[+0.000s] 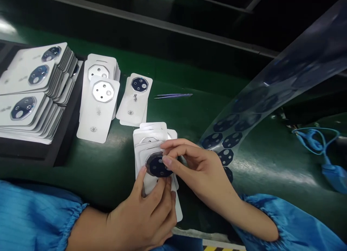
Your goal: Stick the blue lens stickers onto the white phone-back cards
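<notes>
A dark octagonal sticker [157, 168] with round spots lies tilted over the upper part of a white phone-shaped panel [148, 184]. My right hand [200, 168] pinches the sticker's upper right edge between thumb and fingers. My left hand [148, 215] grips the panel, its thumb at the sticker's lower left edge and its other fingers along the panel's right side. More white panels [151, 126] are piled beneath and behind the held one. Fingers partly cover the sticker's right side.
Stacked white panels [27, 77] fill a black tray [65, 135] at left. Nearer are a panel pile [99, 117] and two panels [138, 106] with purple tweezers [173, 96] beside them. A clear sticker strip [257, 88] curves down at right, before a blue coiled cord [311, 139].
</notes>
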{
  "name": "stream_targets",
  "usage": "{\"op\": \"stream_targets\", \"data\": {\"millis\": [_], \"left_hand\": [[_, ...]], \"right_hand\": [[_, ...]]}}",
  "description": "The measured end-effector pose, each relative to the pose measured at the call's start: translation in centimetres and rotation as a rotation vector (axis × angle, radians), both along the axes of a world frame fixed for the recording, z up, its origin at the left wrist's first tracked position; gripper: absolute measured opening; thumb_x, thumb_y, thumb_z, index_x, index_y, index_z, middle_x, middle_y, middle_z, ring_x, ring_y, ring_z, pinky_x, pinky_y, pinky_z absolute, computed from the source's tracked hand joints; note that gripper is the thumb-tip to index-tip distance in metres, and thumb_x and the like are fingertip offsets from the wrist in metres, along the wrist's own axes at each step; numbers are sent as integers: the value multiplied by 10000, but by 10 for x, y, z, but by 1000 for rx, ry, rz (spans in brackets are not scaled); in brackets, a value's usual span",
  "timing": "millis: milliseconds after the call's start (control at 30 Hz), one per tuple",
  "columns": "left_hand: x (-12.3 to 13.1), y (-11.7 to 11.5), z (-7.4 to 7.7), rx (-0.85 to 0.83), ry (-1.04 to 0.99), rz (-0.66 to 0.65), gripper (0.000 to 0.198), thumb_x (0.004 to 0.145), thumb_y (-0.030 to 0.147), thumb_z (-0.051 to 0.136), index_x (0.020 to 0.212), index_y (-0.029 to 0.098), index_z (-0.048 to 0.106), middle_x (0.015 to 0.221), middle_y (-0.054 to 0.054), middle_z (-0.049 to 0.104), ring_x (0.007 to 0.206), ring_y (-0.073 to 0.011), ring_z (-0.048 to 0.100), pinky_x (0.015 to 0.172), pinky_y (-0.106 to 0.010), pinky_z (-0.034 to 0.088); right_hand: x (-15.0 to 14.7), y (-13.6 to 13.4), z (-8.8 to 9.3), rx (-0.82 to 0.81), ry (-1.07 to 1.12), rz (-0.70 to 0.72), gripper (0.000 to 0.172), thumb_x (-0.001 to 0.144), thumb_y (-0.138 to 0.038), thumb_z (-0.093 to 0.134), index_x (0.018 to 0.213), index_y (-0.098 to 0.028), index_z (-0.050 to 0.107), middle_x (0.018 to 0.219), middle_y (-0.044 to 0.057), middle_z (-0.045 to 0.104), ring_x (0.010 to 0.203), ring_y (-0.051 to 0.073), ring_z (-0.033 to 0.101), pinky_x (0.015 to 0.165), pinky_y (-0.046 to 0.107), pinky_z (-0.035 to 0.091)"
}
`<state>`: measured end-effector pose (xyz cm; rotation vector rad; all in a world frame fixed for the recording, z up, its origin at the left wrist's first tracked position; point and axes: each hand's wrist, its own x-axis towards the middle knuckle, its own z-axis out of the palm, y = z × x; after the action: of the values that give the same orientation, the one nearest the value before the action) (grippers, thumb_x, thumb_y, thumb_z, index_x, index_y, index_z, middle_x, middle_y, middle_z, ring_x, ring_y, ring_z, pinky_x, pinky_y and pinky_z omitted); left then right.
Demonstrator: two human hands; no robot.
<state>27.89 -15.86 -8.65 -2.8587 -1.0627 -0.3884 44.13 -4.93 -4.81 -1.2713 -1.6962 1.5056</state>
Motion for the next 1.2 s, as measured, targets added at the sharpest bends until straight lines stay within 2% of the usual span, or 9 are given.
{"op": "stream_targets", "data": {"millis": [133, 267, 500, 733, 1000, 1200], "left_hand": [[1, -6, -2, 51, 9, 27, 485, 1039, 435, 413, 1309, 85, 613, 1285, -208, 656, 1280, -412, 514, 1025, -702, 364], [2, -7, -4, 75, 6, 36, 477, 1035, 421, 427, 1311, 80, 616, 1288, -211, 656, 1268, -410, 533, 1009, -701, 399], [3, -8, -9, 113, -17, 60, 446, 1017, 394, 478, 1292, 80, 638, 1268, -208, 670, 1254, -406, 556, 1094, -746, 296], [2, -10, -9, 99, -20, 38, 456, 1023, 390, 473, 1306, 68, 629, 1269, -224, 663, 1253, -419, 554, 1077, -758, 302], [1, -8, -8, 60, -15, 15, 463, 1031, 393, 459, 1293, 54, 633, 1270, -226, 664, 1265, -417, 542, 1129, -811, 129], [3, -7, -7, 64, -33, 29, 479, 1022, 411, 464, 1285, 49, 635, 1232, -210, 688, 1216, -390, 584, 1157, -794, 94]], "right_hand": [[-4, 1, -2, 0, -12, -37, 132, 845, -268, 754, 717, -241, 736, 1007, 23, 745, 996, 207, 687, 914, 365, 518], [-6, 0, -3, 34, -41, -23, 121, 838, -254, 755, 719, -237, 743, 982, 20, 750, 962, 190, 688, 884, 339, 526], [-6, 2, -3, 72, -83, 6, 121, 837, -249, 753, 716, -234, 747, 950, 20, 756, 925, 185, 696, 851, 331, 542], [-6, 2, -3, 71, -107, 11, 118, 839, -256, 755, 723, -235, 752, 967, 24, 758, 940, 192, 697, 867, 340, 544], [-7, 4, -4, 69, -99, 8, 116, 839, -243, 751, 724, -229, 749, 964, 23, 758, 946, 190, 698, 867, 335, 543], [-7, 3, -2, 72, -95, 16, 113, 846, -231, 747, 734, -225, 754, 965, 19, 754, 930, 181, 699, 856, 326, 545]]}}
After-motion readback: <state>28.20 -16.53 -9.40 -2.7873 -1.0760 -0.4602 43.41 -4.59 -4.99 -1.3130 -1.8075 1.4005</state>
